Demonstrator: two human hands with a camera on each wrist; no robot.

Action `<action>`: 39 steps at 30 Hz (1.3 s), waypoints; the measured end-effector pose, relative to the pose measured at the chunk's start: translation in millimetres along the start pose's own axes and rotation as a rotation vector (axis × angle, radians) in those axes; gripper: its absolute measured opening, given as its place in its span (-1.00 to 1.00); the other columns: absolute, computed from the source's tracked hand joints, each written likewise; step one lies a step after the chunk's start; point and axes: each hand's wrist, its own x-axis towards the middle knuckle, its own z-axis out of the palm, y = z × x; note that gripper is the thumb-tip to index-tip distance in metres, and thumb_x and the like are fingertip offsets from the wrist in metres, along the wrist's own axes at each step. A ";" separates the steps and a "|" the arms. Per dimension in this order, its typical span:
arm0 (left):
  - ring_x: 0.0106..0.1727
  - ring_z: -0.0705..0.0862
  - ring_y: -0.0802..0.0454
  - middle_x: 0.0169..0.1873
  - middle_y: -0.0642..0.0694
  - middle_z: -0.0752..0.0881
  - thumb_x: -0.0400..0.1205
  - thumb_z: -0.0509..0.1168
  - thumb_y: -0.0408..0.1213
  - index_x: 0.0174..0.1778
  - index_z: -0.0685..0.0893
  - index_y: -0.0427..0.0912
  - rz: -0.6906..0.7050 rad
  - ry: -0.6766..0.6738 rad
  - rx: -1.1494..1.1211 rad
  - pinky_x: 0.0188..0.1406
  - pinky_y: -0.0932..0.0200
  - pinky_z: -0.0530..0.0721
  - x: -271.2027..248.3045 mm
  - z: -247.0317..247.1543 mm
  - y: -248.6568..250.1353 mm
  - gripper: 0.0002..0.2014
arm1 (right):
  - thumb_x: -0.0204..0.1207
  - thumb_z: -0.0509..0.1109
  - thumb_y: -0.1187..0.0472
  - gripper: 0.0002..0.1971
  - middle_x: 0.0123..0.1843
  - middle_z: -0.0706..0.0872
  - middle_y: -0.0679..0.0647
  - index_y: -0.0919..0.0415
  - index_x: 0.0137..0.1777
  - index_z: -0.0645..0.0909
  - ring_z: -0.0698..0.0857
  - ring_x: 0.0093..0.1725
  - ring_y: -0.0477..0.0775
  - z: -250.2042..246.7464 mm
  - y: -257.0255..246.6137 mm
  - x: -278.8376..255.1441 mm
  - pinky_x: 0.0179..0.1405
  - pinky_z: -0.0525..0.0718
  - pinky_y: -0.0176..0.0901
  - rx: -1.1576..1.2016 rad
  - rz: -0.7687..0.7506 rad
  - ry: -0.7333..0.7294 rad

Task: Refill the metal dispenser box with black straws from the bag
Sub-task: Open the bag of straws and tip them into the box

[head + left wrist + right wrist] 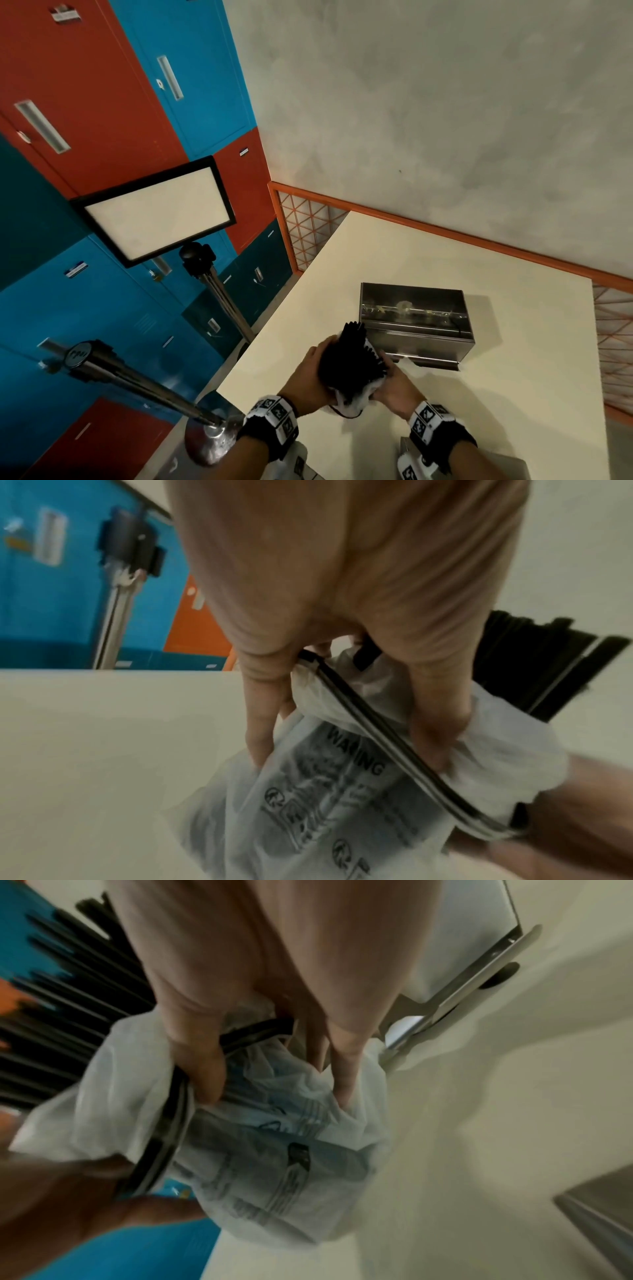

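Both hands, the left hand and right hand, grip the bag bunched low so the straws jut free toward the open box just beyond on the table, ready for tipping in.

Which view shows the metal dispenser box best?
Head view: the whole rectangular metal dispenser box sits on the cream table, open top visible, beyond the bundle of black straws. Right wrist catches only its lower edge and a foot. Left wrist doesn't show it.
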 end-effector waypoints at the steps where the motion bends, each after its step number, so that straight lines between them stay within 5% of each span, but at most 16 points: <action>1: 0.55 0.49 0.08 0.53 0.09 0.46 0.28 0.63 -0.05 0.66 0.23 0.21 0.008 0.026 -0.063 0.57 -0.07 0.48 0.1 -3.3 0.0 0.04 | 0.17 0.53 0.75 -0.26 0.08 0.79 -0.05 0.13 0.25 0.45 0.78 0.07 -0.15 -2.9 -5.2 0.9 0.07 0.67 -0.35 0.025 -0.024 0.012; 5: 0.33 0.70 -0.01 0.28 0.06 0.73 0.25 0.66 -0.39 0.47 0.52 0.16 -0.063 0.123 -0.247 0.31 -0.12 0.71 0.8 -14.5 0.6 -0.13 | 0.31 0.47 0.72 -0.44 0.04 0.85 -0.07 0.22 0.23 0.59 0.80 0.12 -0.04 -15.5 -18.9 2.4 0.21 0.68 -0.05 0.056 -0.078 0.121; 7: 0.26 0.73 -0.04 0.26 -0.09 0.74 0.27 0.60 -0.65 0.41 0.58 -0.04 -0.086 0.127 -0.346 0.09 0.08 0.77 1.4 -15.1 1.0 -0.19 | 0.26 0.58 0.61 -0.41 0.06 0.85 -0.07 0.13 0.24 0.65 0.79 0.16 0.04 -21.7 -21.5 -2.1 0.18 0.72 -0.12 -0.042 -0.091 0.132; 10: 0.01 0.77 0.19 0.19 -0.22 0.72 0.32 0.47 -0.79 0.42 0.54 -0.28 -0.097 0.101 -0.404 -0.21 0.34 0.69 -2.1 -11.9 3.1 -0.27 | 0.26 0.66 0.47 -0.29 0.14 0.80 -0.13 -0.02 0.36 0.53 0.74 0.19 -0.14 -30.6 -13.6 -11.5 0.07 0.69 -0.32 -0.067 -0.080 0.119; 12: 0.06 0.77 0.08 0.19 -0.25 0.74 0.37 0.49 -0.75 0.45 0.53 -0.22 -0.095 0.122 -0.395 -0.11 0.25 0.72 -2.8 -9.6 -2.4 -0.26 | 0.17 0.76 0.30 -0.12 0.25 0.73 -0.18 -0.07 0.46 0.43 0.70 0.21 -0.25 -34.3 -2.1 -15.8 0.14 0.72 -0.22 -0.136 -0.034 0.052; 14: 0.23 0.73 -0.19 0.24 -0.29 0.74 0.41 0.51 -0.67 0.50 0.53 -0.12 -0.096 0.145 -0.354 0.16 -0.06 0.75 -4.9 -6.4 -1.2 -0.25 | 0.05 0.80 0.22 -0.09 0.25 0.74 -0.07 0.06 0.44 0.47 0.72 0.17 -0.24 -34.7 4.2 -18.9 0.21 0.73 -0.12 -0.207 0.003 0.001; 16: 0.33 0.68 -0.32 0.28 -0.31 0.72 0.46 0.43 -0.70 0.53 0.52 -0.12 -0.066 0.135 -0.340 0.35 -0.25 0.67 -4.5 -2.7 -2.9 -0.28 | -0.08 0.84 0.13 -0.08 0.23 0.75 -0.01 0.08 0.34 0.53 0.72 0.17 -0.26 -33.4 8.3 -18.8 0.21 0.67 -0.30 -0.260 -0.022 0.020; 19: 0.37 0.69 -0.12 0.30 -0.10 0.74 0.44 0.41 -0.69 0.52 0.54 0.04 -0.056 0.148 -0.259 0.36 -0.07 0.67 -2.4 -1.2 2.0 -0.23 | -0.13 0.84 0.13 -0.03 0.25 0.77 0.00 0.10 0.37 0.54 0.73 0.26 -0.09 -32.2 6.7 -7.3 0.24 0.65 -0.20 -0.263 -0.024 0.071; 23: 0.37 0.62 0.24 0.38 0.04 0.63 0.34 0.56 -0.32 0.61 0.37 0.15 -0.058 0.077 -0.213 0.37 0.21 0.61 -2.9 1.9 4.9 -0.10 | 0.30 0.63 0.16 -0.64 -0.12 0.64 -0.24 -0.17 -0.09 0.52 0.65 0.05 -0.10 -19.7 -2.0 -1.7 0.22 0.64 -0.23 -0.435 0.092 0.002; 26: 0.48 0.56 0.15 0.44 0.10 0.58 0.34 0.68 -0.06 0.60 0.38 0.21 -0.076 0.048 -0.139 0.49 -0.07 0.57 -1.9 7.4 -11.3 -0.08 | 0.22 0.52 -0.42 -0.54 -0.06 0.62 -0.22 -0.24 -0.05 0.46 0.64 0.08 -0.09 -13.7 -0.5 -0.7 0.22 0.53 -0.31 -0.474 0.111 0.025; 27: 0.49 0.56 0.13 0.46 0.10 0.56 0.33 0.70 -0.05 0.61 0.37 0.21 -0.070 0.038 -0.127 0.50 -0.08 0.57 -1.1 6.7 -14.9 -0.06 | 0.23 0.47 -0.47 -0.51 -0.04 0.63 -0.18 -0.21 -0.02 0.47 0.65 0.11 -0.08 -13.8 3.4 1.7 0.20 0.48 -0.36 -0.502 0.106 0.015; 30: 0.42 0.56 0.30 0.49 0.08 0.48 0.31 0.73 -0.16 0.64 0.22 0.27 -0.042 0.002 -0.108 0.45 0.14 0.60 -2.7 -4.1 -1.5 0.07 | 0.35 0.55 -0.23 -0.66 -0.05 0.67 -0.16 -0.22 -0.03 0.48 0.68 0.09 -0.08 -19.5 13.5 4.9 0.20 0.55 -0.31 -0.532 0.134 0.000; 32: 0.33 0.56 0.45 0.48 0.11 0.45 0.30 0.74 -0.21 0.68 0.15 0.26 -0.032 -0.045 -0.106 0.43 0.23 0.58 -0.1 -12.2 4.4 0.14 | 0.02 0.59 -0.49 -0.26 0.09 0.73 -0.11 -0.24 0.16 0.46 0.71 0.14 -0.08 -29.4 32.3 7.2 0.29 0.63 -0.11 -0.537 0.169 -0.016; 34: 0.35 0.49 0.45 0.49 0.17 0.44 0.29 0.75 -0.10 0.71 0.10 0.25 -0.030 -0.053 -0.051 0.51 0.25 0.46 -0.3 -20.2 14.0 0.19 | -0.10 0.73 -0.35 0.00 0.19 0.67 -0.19 -0.22 0.34 0.31 0.67 0.16 -0.17 -42.2 57.2 8.9 0.21 0.59 -0.36 -0.576 0.199 -0.015; 36: 0.44 0.44 0.27 0.51 0.18 0.43 0.27 0.75 -0.02 0.72 0.07 0.27 -0.017 -0.066 -0.031 0.46 0.35 0.40 0.3 -22.9 20.7 0.21 | 0.03 0.76 -0.17 0.00 0.21 0.64 -0.20 -0.14 0.47 0.31 0.60 0.14 -0.26 -39.5 31.8 -8.2 0.07 0.46 -0.57 -0.643 0.238 -0.031; 39: 0.47 0.46 0.22 0.53 0.25 0.39 0.26 0.76 -0.08 0.70 0.07 0.32 -0.017 -0.107 -0.069 0.32 0.47 0.46 4.2 -15.1 29.1 0.22 | 0.30 0.69 0.12 -0.25 0.27 0.68 -0.02 0.14 0.47 0.46 0.62 0.07 -0.22 -35.9 23.5 -7.4 0.08 0.55 -0.50 -0.610 0.199 -0.058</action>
